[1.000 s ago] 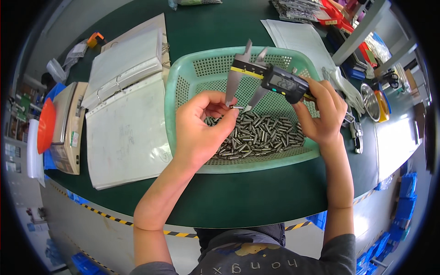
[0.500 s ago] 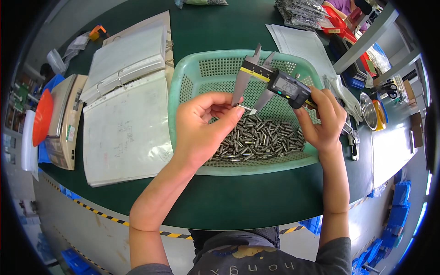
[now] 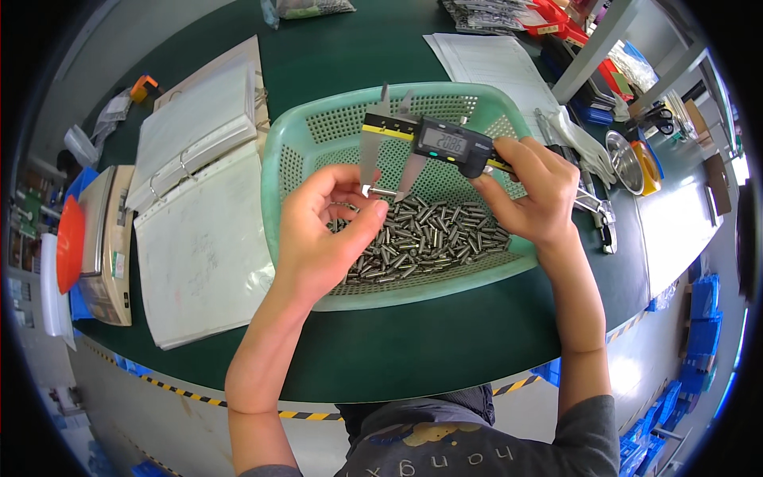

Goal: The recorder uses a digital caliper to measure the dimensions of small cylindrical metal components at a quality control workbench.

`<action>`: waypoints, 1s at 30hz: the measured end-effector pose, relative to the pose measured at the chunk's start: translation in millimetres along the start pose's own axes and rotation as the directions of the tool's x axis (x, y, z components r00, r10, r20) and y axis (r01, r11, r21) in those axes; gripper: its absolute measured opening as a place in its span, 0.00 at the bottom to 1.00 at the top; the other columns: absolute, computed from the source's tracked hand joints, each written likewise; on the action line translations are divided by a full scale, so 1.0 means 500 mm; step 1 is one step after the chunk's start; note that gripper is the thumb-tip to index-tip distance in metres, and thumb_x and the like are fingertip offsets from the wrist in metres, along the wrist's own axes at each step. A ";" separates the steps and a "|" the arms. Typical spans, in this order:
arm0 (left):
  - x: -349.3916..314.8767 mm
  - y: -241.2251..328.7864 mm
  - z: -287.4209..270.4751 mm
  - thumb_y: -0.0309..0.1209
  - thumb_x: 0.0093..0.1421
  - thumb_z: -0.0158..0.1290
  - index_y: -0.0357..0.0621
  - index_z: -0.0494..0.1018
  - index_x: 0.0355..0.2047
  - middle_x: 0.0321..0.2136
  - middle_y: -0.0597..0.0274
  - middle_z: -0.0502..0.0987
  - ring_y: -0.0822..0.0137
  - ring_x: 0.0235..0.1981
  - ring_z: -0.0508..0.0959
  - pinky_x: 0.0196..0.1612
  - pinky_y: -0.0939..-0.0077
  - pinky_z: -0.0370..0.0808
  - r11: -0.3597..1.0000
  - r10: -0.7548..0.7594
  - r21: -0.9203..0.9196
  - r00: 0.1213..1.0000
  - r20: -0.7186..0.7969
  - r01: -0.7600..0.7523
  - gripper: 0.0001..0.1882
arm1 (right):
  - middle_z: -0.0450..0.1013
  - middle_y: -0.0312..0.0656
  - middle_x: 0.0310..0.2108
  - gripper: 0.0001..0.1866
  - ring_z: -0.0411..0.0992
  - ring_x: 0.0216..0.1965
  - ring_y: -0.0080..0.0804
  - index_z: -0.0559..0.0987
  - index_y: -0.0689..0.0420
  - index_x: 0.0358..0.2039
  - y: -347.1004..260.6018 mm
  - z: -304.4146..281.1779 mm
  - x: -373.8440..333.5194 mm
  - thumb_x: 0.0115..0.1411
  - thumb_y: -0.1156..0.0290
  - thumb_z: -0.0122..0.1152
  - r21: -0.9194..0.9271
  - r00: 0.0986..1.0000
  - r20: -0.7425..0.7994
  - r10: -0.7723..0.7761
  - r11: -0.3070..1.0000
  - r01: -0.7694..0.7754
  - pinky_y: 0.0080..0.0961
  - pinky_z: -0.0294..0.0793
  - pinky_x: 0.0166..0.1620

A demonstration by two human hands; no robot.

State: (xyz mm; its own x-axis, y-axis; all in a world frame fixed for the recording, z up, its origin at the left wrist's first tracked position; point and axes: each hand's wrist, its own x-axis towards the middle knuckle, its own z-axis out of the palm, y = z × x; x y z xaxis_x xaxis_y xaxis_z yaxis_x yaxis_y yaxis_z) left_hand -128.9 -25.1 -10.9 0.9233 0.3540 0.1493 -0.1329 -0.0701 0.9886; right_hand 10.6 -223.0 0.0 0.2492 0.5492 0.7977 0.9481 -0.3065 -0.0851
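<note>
A digital caliper [image 3: 453, 145] is in my right hand [image 3: 536, 191], whose thumb and fingers close round its beam behind the display. Between the caliper's long jaws lies a short, shiny metal pin [image 3: 385, 191], roughly level. My left hand [image 3: 322, 234] is curled about the pin's left end and the tip of the outer jaw, thumb in front; its exact contact is partly hidden. Below the hands, a heap of similar metal pins [image 3: 433, 238] lies in a green perforated plastic basket [image 3: 413, 295].
An open ring binder [image 3: 203, 246] lies left of the basket, beside a weighing scale [image 3: 115, 246] with a red tray. Papers [image 3: 485, 67], white gloves [image 3: 584, 143], another caliper [image 3: 604, 222] and a metal bowl [image 3: 624, 163] are on the right. Bagged parts [image 3: 481, 16] lie at the back.
The caliper's jaws have drawn closer together on the pin, and its display reading has changed. My left thumb and forefinger have parted somewhat. The view has shifted, moving hands and basket leftward in it.
</note>
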 end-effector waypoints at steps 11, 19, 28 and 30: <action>-0.016 0.035 -0.044 0.29 0.46 0.59 0.38 0.77 0.30 0.27 0.57 0.70 0.55 0.36 0.71 0.40 0.66 0.68 0.385 0.002 0.880 0.954 0.301 -0.278 0.11 | 0.69 0.38 0.20 0.15 0.69 0.17 0.37 0.76 0.57 0.32 0.005 0.010 -0.005 0.45 0.66 0.67 -0.077 0.992 0.082 0.098 0.993 -0.092 0.27 0.66 0.18; -0.012 0.011 -0.034 0.27 0.44 0.59 0.39 0.77 0.26 0.23 0.57 0.72 0.56 0.32 0.72 0.36 0.65 0.69 0.294 -0.087 0.896 0.924 0.372 -0.333 0.07 | 0.69 0.37 0.20 0.15 0.69 0.17 0.36 0.76 0.57 0.34 0.004 0.016 -0.009 0.46 0.66 0.66 -0.052 0.991 0.087 0.102 0.994 -0.097 0.28 0.66 0.18; -0.009 0.005 -0.028 0.23 0.43 0.58 0.38 0.74 0.22 0.23 0.58 0.73 0.55 0.32 0.73 0.35 0.63 0.69 0.420 -0.055 0.859 0.936 0.347 -0.294 0.05 | 0.70 0.37 0.20 0.15 0.69 0.17 0.35 0.77 0.56 0.34 0.005 0.016 -0.013 0.45 0.66 0.66 -0.045 0.993 0.085 0.085 0.996 -0.082 0.27 0.65 0.18; -0.009 0.009 -0.027 0.23 0.43 0.58 0.39 0.75 0.23 0.24 0.58 0.73 0.55 0.32 0.73 0.35 0.63 0.69 0.413 -0.051 0.862 0.937 0.345 -0.295 0.05 | 0.70 0.37 0.20 0.15 0.69 0.17 0.35 0.77 0.56 0.34 0.005 0.014 -0.010 0.45 0.66 0.66 -0.039 0.993 0.080 0.086 0.996 -0.083 0.27 0.65 0.18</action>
State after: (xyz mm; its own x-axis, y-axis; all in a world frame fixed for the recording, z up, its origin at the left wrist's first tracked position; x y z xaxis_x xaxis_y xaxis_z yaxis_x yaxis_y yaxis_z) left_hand -138.5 -14.6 -7.0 0.9964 0.0136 0.0839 -0.0166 -0.9370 0.3489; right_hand 12.9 -220.9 -8.4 0.3451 0.5811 0.7371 0.9156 -0.3812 -0.1282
